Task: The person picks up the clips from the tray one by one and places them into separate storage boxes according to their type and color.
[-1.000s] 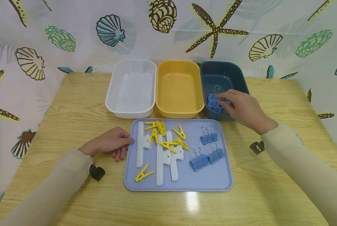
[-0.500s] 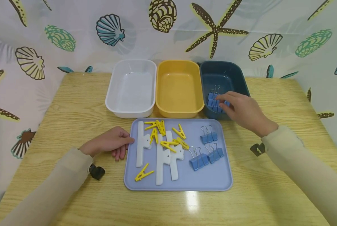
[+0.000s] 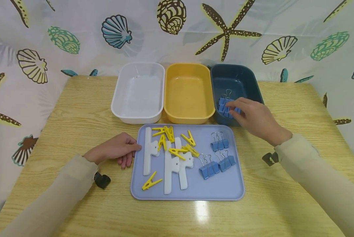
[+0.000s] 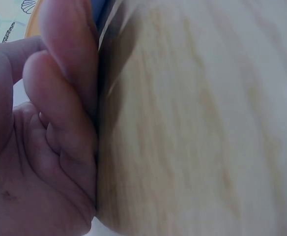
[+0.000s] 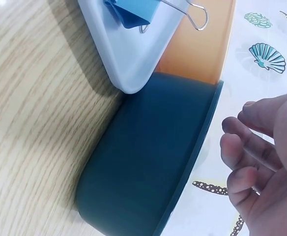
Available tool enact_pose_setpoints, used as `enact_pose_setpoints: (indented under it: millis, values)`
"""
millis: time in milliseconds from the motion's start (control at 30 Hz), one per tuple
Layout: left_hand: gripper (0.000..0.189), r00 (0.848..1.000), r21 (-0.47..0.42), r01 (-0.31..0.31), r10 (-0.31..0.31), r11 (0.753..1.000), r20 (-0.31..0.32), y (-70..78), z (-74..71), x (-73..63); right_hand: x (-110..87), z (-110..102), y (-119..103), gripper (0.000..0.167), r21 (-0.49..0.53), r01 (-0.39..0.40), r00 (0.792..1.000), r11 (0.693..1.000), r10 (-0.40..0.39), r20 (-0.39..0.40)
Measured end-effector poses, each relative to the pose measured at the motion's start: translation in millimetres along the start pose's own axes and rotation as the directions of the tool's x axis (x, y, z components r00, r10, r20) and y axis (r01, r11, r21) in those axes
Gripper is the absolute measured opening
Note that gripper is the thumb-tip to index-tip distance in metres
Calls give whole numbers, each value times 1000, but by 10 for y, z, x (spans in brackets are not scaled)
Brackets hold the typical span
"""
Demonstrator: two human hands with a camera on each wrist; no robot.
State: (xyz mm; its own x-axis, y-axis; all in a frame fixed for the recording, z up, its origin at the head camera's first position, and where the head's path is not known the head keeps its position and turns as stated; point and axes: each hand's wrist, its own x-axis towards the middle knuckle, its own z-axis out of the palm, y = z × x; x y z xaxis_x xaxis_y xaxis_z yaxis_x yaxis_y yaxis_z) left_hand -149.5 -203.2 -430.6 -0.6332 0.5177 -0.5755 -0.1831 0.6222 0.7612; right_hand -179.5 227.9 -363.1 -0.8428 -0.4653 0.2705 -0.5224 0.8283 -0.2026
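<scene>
My right hand (image 3: 255, 117) hovers over the dark blue bin (image 3: 248, 74), thumb and fingers bent loosely close above several blue binder clips (image 3: 224, 107) inside it. In the right wrist view, nothing shows between the fingertips of the right hand (image 5: 261, 152). My left hand (image 3: 117, 149) lies on the table at the left of the lilac tray (image 3: 209, 192) and holds its rim, thumb over the edge, other fingers curled below. On the tray are 3 blue binder clips (image 3: 219, 144), several yellow clothespins (image 3: 150, 182) and 3 white bag clips (image 3: 147, 158).
Behind the tray stand a white bin (image 3: 138, 95) and a yellow bin (image 3: 190, 95), side by side with the dark blue one. Nothing lies in those two. A cloth with shells and starfish (image 3: 225, 31) hangs behind the wooden table (image 3: 85, 102).
My right hand has shifted very slightly at the dark blue bin, its fingers easing a little over the binder clips. The left hand and the tray have stayed in place.
</scene>
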Motion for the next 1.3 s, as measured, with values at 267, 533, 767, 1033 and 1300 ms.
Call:
enact_pose_setpoints:
  millis: [267,533,767,1033,1300]
  values:
    - [38,1000,-6,-1,1,1000,-1,-11,0,5,-13,8,-8,25,3,13,1000,1000,-12,-3]
    - [38,1000,0,6,-6,1000,-11,-28,2,11,-36,9,-35,23,17,15,1000,1000,-15,2]
    - [38,1000,-10,14,-14,1000,-11,-21,11,11,-58,5,-75,22,14,19,1000,1000,-20,8]
    - [37,1000,-15,12,-13,1000,-10,-4,11,7,-77,11,-80,22,8,22,1000,1000,-22,15]
    - [37,1000,-8,18,-18,1000,-10,-4,11,11,-97,10,-98,21,22,32,999,999,-32,16]
